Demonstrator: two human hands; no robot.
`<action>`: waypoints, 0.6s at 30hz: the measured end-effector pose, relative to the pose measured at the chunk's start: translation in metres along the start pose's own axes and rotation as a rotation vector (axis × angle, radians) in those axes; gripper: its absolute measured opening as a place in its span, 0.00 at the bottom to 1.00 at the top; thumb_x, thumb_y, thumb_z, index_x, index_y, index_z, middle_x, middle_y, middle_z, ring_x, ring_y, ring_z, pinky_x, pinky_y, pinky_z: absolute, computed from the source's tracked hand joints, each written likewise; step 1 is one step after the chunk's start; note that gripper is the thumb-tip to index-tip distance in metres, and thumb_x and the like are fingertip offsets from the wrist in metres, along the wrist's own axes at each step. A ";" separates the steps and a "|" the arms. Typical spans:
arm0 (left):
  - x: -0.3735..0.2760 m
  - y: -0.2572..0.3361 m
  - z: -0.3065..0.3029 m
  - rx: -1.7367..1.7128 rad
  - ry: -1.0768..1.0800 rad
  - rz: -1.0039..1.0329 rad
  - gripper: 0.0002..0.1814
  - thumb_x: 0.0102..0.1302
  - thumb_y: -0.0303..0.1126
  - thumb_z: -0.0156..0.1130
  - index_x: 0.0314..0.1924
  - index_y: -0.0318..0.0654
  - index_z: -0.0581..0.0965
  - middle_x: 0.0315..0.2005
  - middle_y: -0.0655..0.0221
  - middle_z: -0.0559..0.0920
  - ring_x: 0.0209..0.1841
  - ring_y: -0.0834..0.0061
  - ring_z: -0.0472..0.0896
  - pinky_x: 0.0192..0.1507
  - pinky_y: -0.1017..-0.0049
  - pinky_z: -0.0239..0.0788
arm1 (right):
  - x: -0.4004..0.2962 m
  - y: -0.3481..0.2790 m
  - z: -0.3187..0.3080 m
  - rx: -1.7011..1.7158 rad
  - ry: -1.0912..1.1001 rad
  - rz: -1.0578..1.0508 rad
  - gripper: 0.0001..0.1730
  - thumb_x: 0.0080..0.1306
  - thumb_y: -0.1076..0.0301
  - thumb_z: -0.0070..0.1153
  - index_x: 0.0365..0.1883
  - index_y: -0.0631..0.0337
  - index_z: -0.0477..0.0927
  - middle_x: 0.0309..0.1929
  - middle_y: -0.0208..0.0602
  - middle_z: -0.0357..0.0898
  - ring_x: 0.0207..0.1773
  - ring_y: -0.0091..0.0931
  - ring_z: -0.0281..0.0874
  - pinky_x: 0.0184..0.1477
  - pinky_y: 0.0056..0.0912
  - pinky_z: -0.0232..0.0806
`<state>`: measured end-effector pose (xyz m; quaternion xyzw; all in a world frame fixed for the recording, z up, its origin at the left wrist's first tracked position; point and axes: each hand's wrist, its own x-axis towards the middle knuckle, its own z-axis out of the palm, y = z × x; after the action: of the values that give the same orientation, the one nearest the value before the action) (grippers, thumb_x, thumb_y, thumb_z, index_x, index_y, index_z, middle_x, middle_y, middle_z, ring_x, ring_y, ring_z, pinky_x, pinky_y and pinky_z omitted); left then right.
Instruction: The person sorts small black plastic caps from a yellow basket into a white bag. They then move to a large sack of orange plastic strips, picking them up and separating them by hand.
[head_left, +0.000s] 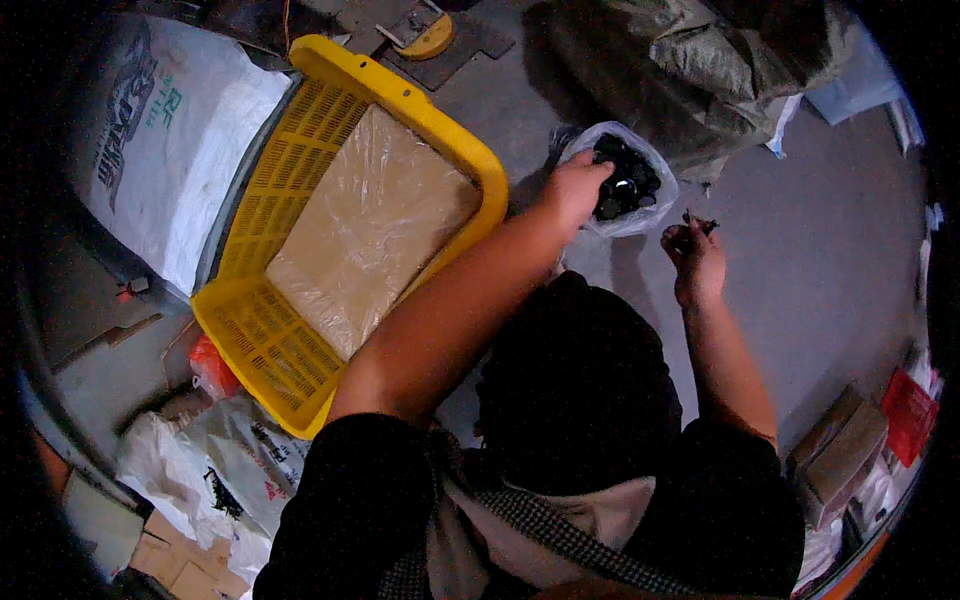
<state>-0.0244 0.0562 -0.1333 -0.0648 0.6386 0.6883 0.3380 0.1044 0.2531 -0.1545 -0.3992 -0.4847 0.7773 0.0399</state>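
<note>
A translucent plastic bag (664, 214) stands with its mouth spread on the grey floor, holding many small black pieces (636, 176), some round and shiny. My left hand (574, 191) grips the bag's left rim, fingertips over the pieces. To the right of the bag, my right hand (701, 259) is raised off the floor, its fingers closed on small dark pieces (699, 222) whose exact shape is too blurred to tell. Left of my left forearm is a yellow plastic crate (491, 176), with a brown slab or carton (375, 225) under clear film inside it.
A large white printed sack (187, 127) lies beyond the crate's left side. Dark bulky sacking (720, 67) stands behind the bag. Crumpled white sacks (217, 457) and cardboard (187, 562) lie at lower left. A brown box (840, 450) and a red item (909, 416) sit at right.
</note>
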 end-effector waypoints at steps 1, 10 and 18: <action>-0.003 0.003 -0.004 0.065 0.055 0.057 0.27 0.66 0.38 0.61 0.62 0.34 0.71 0.55 0.57 0.77 0.60 0.67 0.73 0.63 0.62 0.60 | -0.004 0.001 0.005 0.015 -0.015 -0.002 0.12 0.71 0.64 0.50 0.49 0.60 0.71 0.40 0.39 0.79 0.41 0.30 0.78 0.45 0.37 0.72; -0.134 0.058 -0.062 0.222 0.145 0.349 0.23 0.60 0.30 0.69 0.56 0.37 0.75 0.44 0.64 0.81 0.50 0.74 0.79 0.51 0.69 0.74 | -0.065 -0.077 0.165 -0.719 -1.000 -0.203 0.13 0.66 0.73 0.55 0.48 0.66 0.77 0.43 0.34 0.80 0.44 0.25 0.75 0.48 0.31 0.68; -0.278 0.110 -0.131 0.796 0.670 0.836 0.10 0.58 0.32 0.67 0.39 0.39 0.81 0.35 0.61 0.82 0.39 0.65 0.82 0.40 0.69 0.74 | -0.166 -0.094 0.275 -0.874 -1.446 -0.151 0.22 0.66 0.71 0.57 0.58 0.61 0.73 0.48 0.34 0.77 0.49 0.24 0.74 0.49 0.27 0.69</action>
<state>0.0821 -0.1661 0.0803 0.1076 0.8857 0.4160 -0.1761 0.0051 0.0301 0.0737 0.2499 -0.6730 0.5794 -0.3858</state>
